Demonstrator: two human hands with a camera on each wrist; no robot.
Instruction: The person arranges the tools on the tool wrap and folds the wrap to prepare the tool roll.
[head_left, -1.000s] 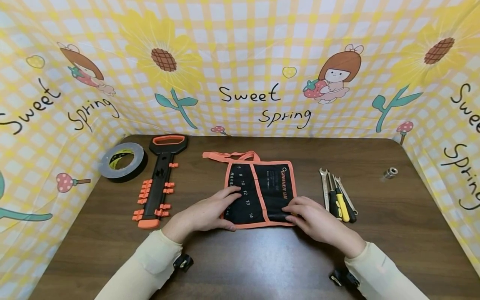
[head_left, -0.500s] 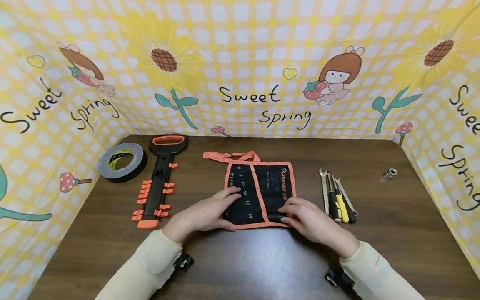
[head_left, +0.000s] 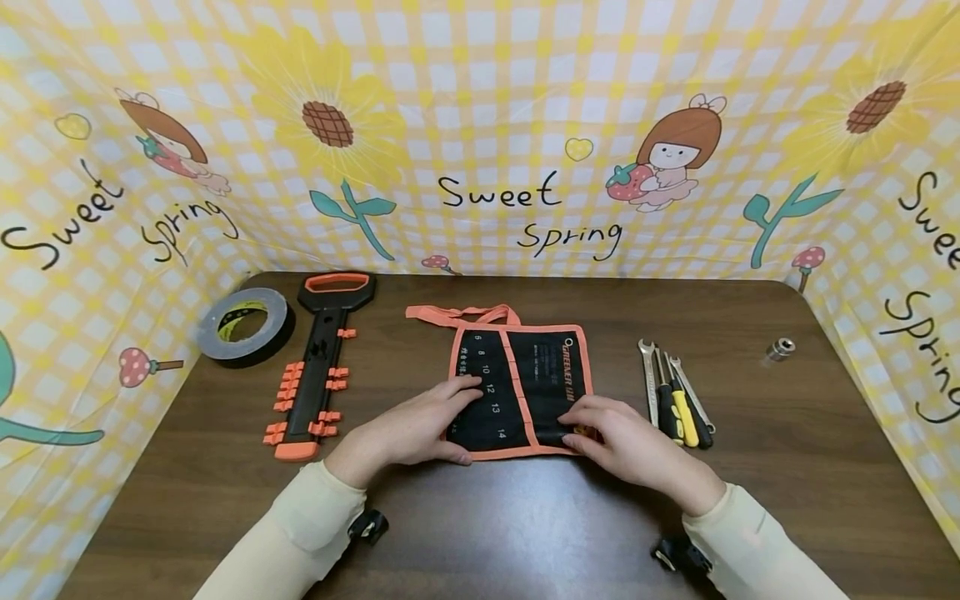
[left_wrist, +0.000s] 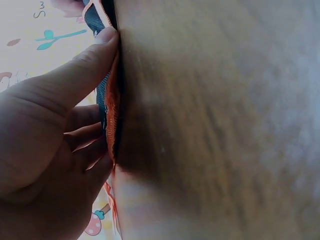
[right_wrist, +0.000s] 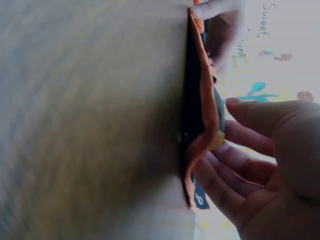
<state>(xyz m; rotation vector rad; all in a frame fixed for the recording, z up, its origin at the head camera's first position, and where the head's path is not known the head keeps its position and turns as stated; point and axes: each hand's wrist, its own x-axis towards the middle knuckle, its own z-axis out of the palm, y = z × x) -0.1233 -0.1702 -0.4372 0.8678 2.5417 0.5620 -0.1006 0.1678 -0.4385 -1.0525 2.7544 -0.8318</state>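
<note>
Head view: "GREENER" tool pouch (head_left: 525, 383)

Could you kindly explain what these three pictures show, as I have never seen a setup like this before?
No machine here: a person works with two bare hands and wears three cameras. The wide picture comes from the head; the two close, sideways ones come from the wrists.

On the brown table lies a black tool pouch with orange trim. The left hand rests on its numbered pockets, thumb along the near edge. The right hand grips the pouch's near right corner; the right wrist view shows that edge lifted off the table.

Left of the pouch lie an orange and black tool holder and a roll of tape. To the right lie some wrenches and screwdrivers and a small metal socket.
</note>
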